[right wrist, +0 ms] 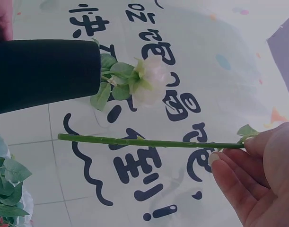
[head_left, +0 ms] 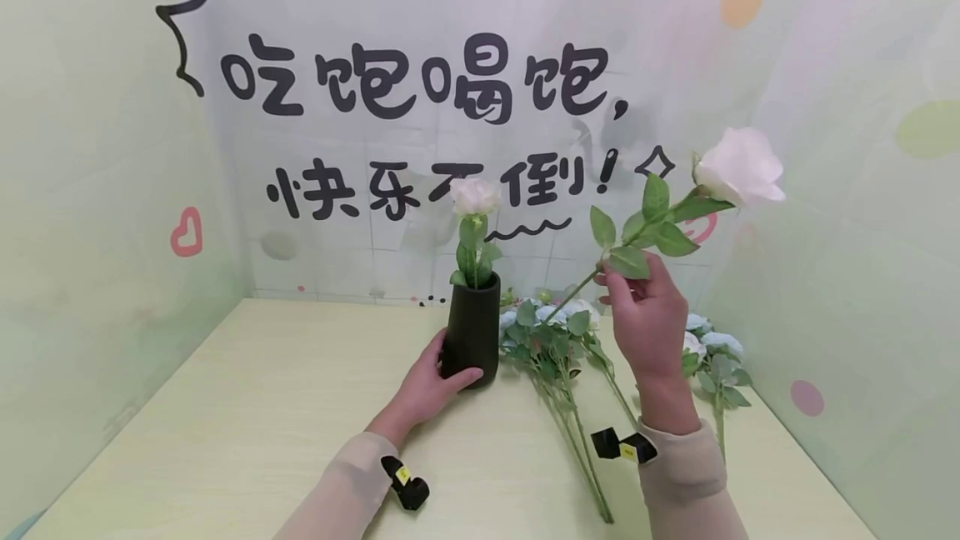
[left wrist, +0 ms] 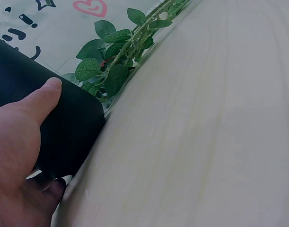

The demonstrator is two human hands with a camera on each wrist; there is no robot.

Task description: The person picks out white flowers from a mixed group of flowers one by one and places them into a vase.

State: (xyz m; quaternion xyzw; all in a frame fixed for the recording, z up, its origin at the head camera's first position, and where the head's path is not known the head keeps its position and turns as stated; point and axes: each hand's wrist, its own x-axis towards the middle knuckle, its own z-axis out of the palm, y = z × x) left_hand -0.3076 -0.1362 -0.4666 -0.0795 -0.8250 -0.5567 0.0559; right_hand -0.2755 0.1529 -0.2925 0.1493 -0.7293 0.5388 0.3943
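Note:
A black vase [head_left: 474, 332] stands on the table with one pale pink rose [head_left: 476, 196] in its mouth. My left hand [head_left: 427, 382] grips the vase low down, thumb across its front; the left wrist view shows the thumb [left wrist: 45, 97] along the dark wall. Raised to the right of the vase, my right hand [head_left: 648, 315] pinches a white rose [head_left: 738, 167] by its stem just below the leaves. In the right wrist view the bare green stem [right wrist: 135, 141] points toward the vase side, its cut end free in the air beside the vase's rose.
Blue and white flowers with leafy stems [head_left: 551, 348] lie on the table [head_left: 300, 407] right of the vase, stems toward the front. Another bunch [head_left: 720, 361] lies farther right, beyond my right wrist. Printed cloth walls [head_left: 420, 7] close in the back and both sides.

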